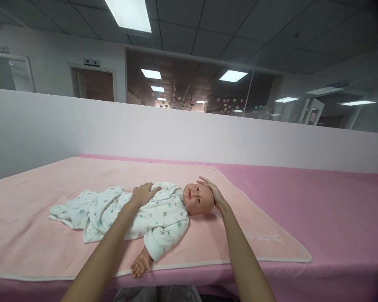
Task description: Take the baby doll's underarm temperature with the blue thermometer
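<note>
A baby doll lies on its back on a peach blanket, its head to the right and its legs to the left. It wears a white suit with a small coloured print. My left hand rests flat on the doll's belly, fingers stretched out. Against the top of the doll's head lies my right hand, its fingers extended along the crown and not wrapped round it. The doll's near hand reaches the blanket's front edge.
Under the blanket is a pink-covered table, which extends to the right. A low white partition runs behind it. Beyond stand a doorway and a large window with heart stickers. My lap shows below the table's front edge.
</note>
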The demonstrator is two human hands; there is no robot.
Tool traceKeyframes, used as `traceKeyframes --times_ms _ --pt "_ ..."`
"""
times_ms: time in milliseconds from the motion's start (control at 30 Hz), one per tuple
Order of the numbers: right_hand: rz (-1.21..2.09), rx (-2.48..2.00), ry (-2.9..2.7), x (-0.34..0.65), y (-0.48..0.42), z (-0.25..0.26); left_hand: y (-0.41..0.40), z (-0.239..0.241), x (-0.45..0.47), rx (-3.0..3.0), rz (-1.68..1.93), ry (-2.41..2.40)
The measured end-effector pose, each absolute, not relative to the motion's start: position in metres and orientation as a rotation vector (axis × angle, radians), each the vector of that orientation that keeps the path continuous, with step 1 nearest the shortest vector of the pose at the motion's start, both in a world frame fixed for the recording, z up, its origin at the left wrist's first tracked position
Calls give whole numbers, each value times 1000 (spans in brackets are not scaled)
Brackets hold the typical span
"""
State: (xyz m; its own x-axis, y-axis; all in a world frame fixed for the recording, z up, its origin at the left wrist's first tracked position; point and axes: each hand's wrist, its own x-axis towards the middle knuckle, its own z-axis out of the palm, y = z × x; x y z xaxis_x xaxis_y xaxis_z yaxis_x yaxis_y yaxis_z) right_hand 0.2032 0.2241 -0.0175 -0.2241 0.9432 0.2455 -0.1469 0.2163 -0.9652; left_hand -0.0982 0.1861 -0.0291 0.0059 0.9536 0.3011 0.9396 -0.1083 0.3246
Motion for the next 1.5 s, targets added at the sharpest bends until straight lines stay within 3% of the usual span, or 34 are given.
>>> traceKeyframes --times_ms 700,1500 --pt "1049 -857 -1409 203 226 -17 181 -25 -95 2193 731 2074" --pt "1048 -830 -1370 200 223 -17 178 -24 -95 2194 705 2109"
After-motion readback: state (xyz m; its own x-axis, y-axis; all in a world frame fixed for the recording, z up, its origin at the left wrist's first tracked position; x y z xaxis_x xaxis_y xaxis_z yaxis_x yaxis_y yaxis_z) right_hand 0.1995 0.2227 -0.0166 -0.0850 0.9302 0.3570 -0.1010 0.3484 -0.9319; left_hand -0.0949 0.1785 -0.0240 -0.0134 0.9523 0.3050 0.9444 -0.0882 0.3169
